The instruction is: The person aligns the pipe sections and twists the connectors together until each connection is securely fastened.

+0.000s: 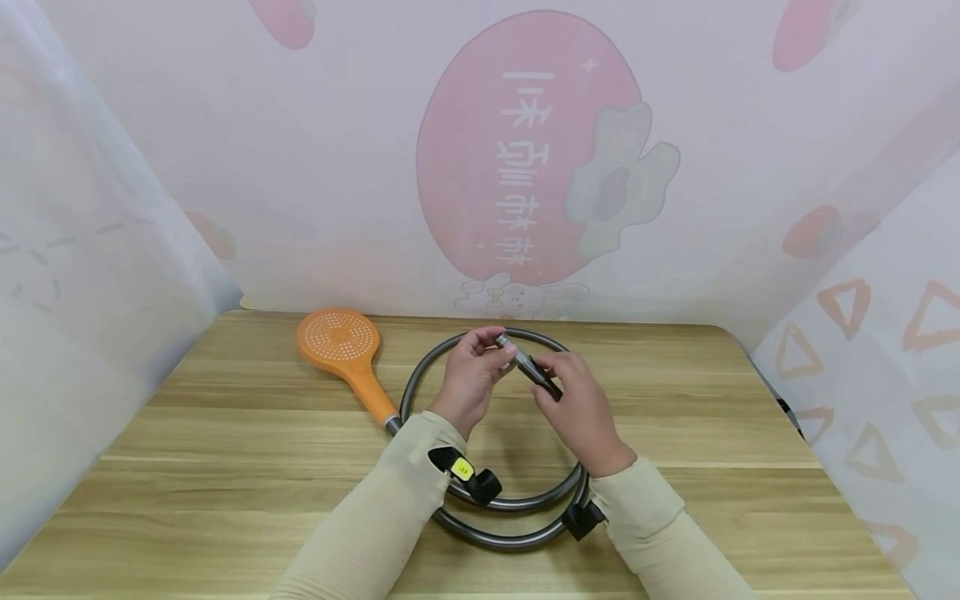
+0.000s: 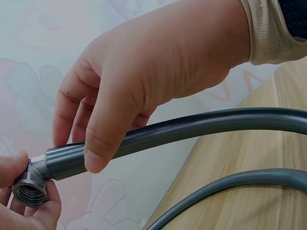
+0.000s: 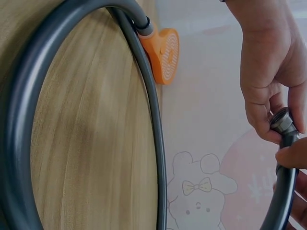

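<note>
My left hand pinches a threaded metal fitting at the end of a grey shower hose. Its open threaded mouth shows in the left wrist view. Just behind the fitting, my right hand grips the hose's dark end, thumb on one side and fingers on the other. Both hands hold this end above the table, close together. The rest of the hose lies looped beneath my hands, partly hidden by my forearms. At its other end, an orange shower head rests to the left with its perforated face up.
The wood-grain table ends at a printed cloth backdrop. Cloth also hangs on the left and right sides. Black wrist-worn devices sit at both cuffs, close over the hose loops.
</note>
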`<move>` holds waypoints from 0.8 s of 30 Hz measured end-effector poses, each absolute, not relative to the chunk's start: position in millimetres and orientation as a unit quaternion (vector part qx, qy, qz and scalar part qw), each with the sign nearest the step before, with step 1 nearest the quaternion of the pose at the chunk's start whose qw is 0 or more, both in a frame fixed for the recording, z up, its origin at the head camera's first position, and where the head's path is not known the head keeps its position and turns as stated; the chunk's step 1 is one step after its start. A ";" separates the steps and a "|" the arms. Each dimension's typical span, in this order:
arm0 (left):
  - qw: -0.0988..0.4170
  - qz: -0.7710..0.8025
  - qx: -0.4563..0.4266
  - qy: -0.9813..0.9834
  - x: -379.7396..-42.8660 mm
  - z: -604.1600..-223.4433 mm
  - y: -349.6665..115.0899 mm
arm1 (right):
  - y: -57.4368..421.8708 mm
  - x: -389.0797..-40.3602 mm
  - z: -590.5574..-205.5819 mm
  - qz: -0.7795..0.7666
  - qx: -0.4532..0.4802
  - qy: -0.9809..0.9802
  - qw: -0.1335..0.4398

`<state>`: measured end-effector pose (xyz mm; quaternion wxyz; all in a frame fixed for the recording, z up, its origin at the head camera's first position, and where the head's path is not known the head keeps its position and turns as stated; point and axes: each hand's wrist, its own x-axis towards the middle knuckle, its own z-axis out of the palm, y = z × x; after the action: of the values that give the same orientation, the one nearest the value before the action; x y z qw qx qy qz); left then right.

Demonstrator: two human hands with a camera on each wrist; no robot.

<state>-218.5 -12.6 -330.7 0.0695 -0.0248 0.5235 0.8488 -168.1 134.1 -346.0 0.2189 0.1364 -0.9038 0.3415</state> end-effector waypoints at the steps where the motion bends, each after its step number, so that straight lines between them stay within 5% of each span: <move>1: 0.069 0.849 -0.025 0.523 -218.5 -330.8 -12.5 | 134.0 -168.1 -345.9 0.339 0.136 -0.904 0.220; 24: 0.069 0.850 -0.021 0.522 -216.6 -331.7 -13.6 | 132.4 -167.6 -347.8 0.320 0.143 -0.906 0.239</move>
<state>-216.6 -13.6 -331.7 0.0687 -0.0210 0.5224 0.8497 -167.6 132.4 -347.8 0.2387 0.1432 -0.9058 0.3195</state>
